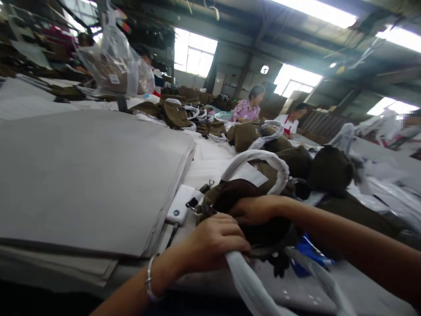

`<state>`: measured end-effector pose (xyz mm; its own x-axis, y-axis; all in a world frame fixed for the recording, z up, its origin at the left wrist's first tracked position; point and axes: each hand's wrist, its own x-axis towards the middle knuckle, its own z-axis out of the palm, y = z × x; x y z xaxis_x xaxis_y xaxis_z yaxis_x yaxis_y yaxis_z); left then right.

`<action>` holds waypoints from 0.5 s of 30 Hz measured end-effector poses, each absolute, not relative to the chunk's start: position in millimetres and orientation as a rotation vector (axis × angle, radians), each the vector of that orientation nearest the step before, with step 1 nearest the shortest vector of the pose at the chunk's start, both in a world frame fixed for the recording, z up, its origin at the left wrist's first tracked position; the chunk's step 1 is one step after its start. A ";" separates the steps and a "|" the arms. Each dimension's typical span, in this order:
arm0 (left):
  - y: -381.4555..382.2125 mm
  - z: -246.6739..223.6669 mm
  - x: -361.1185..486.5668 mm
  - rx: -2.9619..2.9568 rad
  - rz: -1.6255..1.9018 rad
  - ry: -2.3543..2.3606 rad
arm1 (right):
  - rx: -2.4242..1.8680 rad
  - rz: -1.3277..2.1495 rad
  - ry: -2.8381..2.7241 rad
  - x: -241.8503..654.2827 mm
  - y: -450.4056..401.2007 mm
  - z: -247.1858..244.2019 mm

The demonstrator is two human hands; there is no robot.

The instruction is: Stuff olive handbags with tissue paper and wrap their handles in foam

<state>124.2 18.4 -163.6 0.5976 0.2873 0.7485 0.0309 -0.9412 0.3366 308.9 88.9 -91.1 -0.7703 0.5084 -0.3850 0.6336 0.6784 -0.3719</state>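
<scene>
An olive-brown handbag [263,237] lies in front of me with its mouth open. Its two handles are wrapped in white covering; the far handle [255,154] arches up and the near handle [245,281] hangs toward me. My left hand [219,241], with a silver bracelet at the wrist, is closed on the bag's near rim beside the base of the near handle. My right hand [255,210] reaches into the bag's opening. Its fingertips are hidden in the dark interior, so I cannot make out what they touch. Metal clasps [200,208] sit at the bag's left end.
A large stack of grey sheets [92,175] covers the left of the table. A white power bank [180,204] with a cable lies beside it. More olive bags [246,135] are piled behind and to the right. Several people [247,107] are at the far tables.
</scene>
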 end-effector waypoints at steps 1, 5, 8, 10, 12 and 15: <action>19.4 -157.8 118.2 2.513 1.243 0.316 | 0.879 -0.835 2.586 319.5 81.4 -73.7; 26.7 -127.2 93.9 2.252 0.966 0.422 | 1.089 -0.967 2.614 366.0 35.7 -18.0; 37.0 -102.6 79.7 1.940 0.724 0.366 | 1.086 -0.888 2.775 397.9 -1.9 -9.5; 45.2 -88.7 78.0 1.721 0.631 0.318 | 1.061 -0.833 2.879 413.5 -21.3 -18.7; 52.9 -78.1 86.6 1.598 0.561 0.338 | 1.056 -0.763 2.970 421.7 -33.9 -35.8; 61.2 -70.9 120.2 1.853 0.370 0.568 | 1.161 -0.467 3.092 418.3 -41.4 -68.6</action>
